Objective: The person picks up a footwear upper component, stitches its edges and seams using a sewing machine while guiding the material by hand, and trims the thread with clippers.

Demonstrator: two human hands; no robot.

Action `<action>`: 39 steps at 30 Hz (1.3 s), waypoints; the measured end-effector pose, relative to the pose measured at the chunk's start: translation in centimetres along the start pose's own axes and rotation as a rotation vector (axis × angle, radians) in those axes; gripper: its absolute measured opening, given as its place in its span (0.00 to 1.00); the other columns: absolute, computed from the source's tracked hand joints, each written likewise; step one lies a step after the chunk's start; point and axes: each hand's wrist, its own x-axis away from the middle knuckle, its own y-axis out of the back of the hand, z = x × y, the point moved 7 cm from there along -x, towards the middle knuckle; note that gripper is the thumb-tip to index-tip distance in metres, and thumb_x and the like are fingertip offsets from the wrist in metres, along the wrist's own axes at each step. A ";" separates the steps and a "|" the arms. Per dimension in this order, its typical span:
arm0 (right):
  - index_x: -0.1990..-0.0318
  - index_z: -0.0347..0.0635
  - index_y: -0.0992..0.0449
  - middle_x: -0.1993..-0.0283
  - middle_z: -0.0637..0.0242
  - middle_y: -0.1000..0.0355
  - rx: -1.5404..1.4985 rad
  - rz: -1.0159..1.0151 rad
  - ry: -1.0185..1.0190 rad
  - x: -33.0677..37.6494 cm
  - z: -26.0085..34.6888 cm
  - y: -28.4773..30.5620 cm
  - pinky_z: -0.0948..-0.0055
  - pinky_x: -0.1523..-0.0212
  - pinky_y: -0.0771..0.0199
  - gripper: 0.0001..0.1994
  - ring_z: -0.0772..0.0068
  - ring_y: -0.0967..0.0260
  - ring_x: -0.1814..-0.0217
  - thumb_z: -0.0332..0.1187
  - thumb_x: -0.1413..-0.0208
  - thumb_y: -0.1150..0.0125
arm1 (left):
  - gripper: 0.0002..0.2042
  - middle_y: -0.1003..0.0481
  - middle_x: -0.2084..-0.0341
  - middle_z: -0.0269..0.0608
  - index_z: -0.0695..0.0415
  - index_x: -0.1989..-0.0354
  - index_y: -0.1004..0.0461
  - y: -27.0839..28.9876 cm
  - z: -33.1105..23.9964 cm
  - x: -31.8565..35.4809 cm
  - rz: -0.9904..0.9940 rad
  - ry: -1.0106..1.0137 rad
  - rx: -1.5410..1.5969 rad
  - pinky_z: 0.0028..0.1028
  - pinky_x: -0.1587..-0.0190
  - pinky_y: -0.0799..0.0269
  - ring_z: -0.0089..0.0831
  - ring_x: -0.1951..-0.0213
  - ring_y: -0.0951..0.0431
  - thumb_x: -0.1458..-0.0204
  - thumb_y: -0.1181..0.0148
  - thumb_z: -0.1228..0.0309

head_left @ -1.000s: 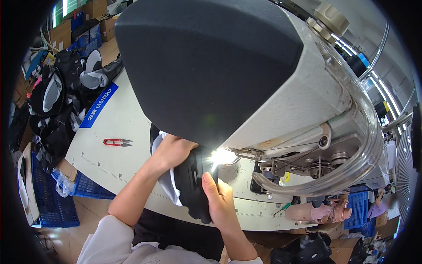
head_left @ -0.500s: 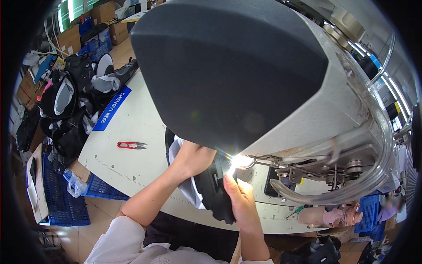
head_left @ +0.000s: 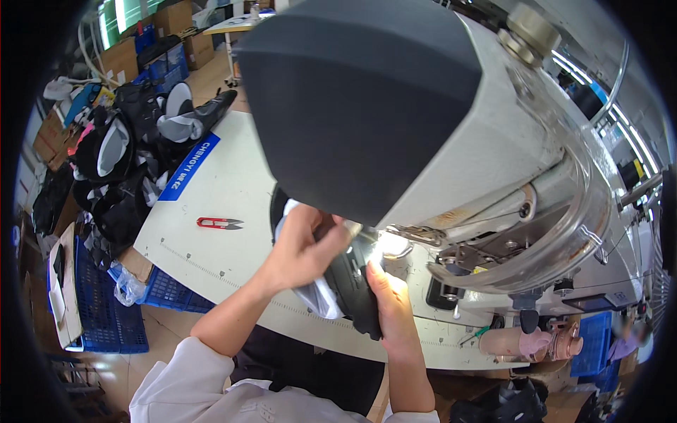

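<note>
A big grey-and-white sewing machine [head_left: 437, 120] fills the upper middle of the view and hides most of the work under its head. A black shoe piece with a white lining [head_left: 345, 289] lies on the white table [head_left: 226, 183] under the lit needle area [head_left: 392, 243]. My left hand [head_left: 305, 243] grips the piece's upper left side, fingers curled on the white lining. My right hand [head_left: 389, 303] holds its lower right edge, thumb up near the light.
Red thread snips [head_left: 220, 223] lie on the table left of my hands. A heap of black and grey shoe parts [head_left: 127, 162] sits at the far left. Blue crates [head_left: 106, 310] stand on the floor below. A pink bottle [head_left: 525, 344] lies at the table's right front.
The view has shifted, so the machine and table sit further right and lower. Both hands stay on the shoe piece, which has turned slightly under the needle.
</note>
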 end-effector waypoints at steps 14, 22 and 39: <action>0.56 0.35 0.24 0.64 0.69 0.26 -0.105 0.108 0.105 1.0 1.7 -1.4 0.81 0.67 0.28 0.16 0.83 0.28 0.66 0.42 0.33 0.48 | 0.18 0.25 0.52 0.39 0.55 0.56 0.22 -0.4 -3.5 4.5 0.348 -0.524 -0.558 0.37 0.45 0.43 0.38 0.48 0.29 0.45 0.41 0.53; 0.44 0.31 0.31 0.51 0.56 0.26 -0.181 0.186 0.066 0.6 1.0 -1.4 0.74 0.54 0.20 0.20 0.71 0.24 0.53 0.41 0.30 0.54 | 0.18 0.28 0.49 0.38 0.52 0.50 0.24 -0.4 -3.7 5.3 0.376 -0.622 -0.579 0.40 0.43 0.44 0.38 0.44 0.31 0.45 0.41 0.57; 0.40 0.38 0.30 0.46 0.57 0.30 0.876 -0.039 0.888 2.2 3.6 -7.1 0.61 0.40 0.35 0.30 0.55 0.32 0.43 0.30 0.52 0.27 | 0.13 0.28 0.69 0.39 0.63 0.67 0.25 10.1 -6.2 2.7 -0.303 -0.435 -0.127 0.25 0.58 0.35 0.26 0.64 0.29 0.40 0.41 0.63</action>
